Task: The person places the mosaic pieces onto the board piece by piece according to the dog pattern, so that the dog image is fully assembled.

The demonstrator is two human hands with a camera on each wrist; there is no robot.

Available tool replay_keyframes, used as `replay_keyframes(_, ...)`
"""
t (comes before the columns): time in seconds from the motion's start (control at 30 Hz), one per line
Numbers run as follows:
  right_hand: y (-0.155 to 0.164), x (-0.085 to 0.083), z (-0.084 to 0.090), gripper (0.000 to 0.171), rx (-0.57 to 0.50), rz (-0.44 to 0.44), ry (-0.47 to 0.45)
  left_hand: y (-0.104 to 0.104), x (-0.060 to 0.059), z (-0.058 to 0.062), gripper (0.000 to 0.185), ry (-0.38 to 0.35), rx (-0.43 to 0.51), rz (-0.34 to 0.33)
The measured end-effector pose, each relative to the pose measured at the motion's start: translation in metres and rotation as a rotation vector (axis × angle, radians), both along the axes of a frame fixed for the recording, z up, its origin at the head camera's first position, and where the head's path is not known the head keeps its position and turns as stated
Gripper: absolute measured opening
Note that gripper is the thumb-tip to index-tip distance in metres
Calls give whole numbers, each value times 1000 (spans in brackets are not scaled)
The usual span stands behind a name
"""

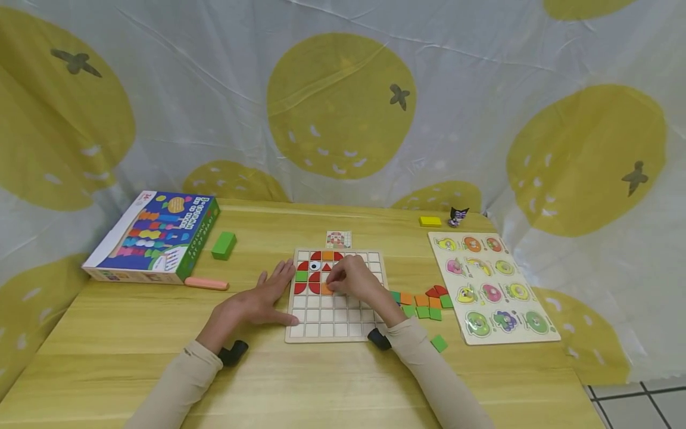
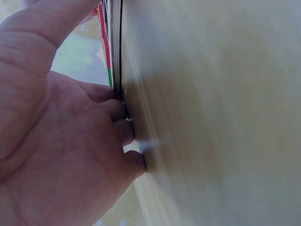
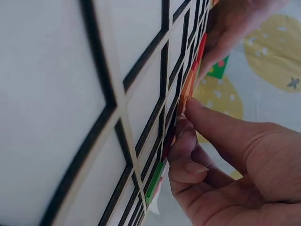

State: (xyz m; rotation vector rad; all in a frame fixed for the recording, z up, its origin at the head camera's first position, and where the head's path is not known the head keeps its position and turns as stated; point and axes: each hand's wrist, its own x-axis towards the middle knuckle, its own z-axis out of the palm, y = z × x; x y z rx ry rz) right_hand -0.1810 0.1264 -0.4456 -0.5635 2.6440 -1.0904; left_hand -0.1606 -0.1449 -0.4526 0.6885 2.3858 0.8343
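Head view: an orange tile (image 1: pixel 326 289) is being pinched by the right hand (image 1: pixel 355 280) on the grid board (image 1: pixel 335 331). The board's left edge is being pressed by the flat, open left hand (image 1: pixel 264 298).

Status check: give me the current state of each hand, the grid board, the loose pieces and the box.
left hand: flat, fingers straight, resting against the board's left edge
right hand: pinching an orange piece on the board
grid board: partly filled, lower rows empty
loose pieces: scattered right of board
puzzle box: closed, lying flat
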Motion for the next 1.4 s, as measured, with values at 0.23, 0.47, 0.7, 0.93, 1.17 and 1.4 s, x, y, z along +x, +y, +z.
replay_keyframes(0.23,33,4,15,9,-38,145,97,-2,2,-4,129,2,78,-16)
replay_keyframes(0.47,110,13,26,21,-55,92,93,2,4,5,124,-9,7,12)
replay_keyframes(0.7,161,22,4,26,-79,52,-8,2,4,8,121,1,-11,21)
replay_keyframes(0.93,177,24,-8,19,-76,36,-33,1,3,3,125,-6,59,6)
replay_keyframes(1.17,178,24,-4,16,-72,42,-87,4,3,3,126,-11,40,-1)
replay_keyframes(1.4,169,19,-6,19,-57,60,-80,5,4,9,123,-11,-10,13)
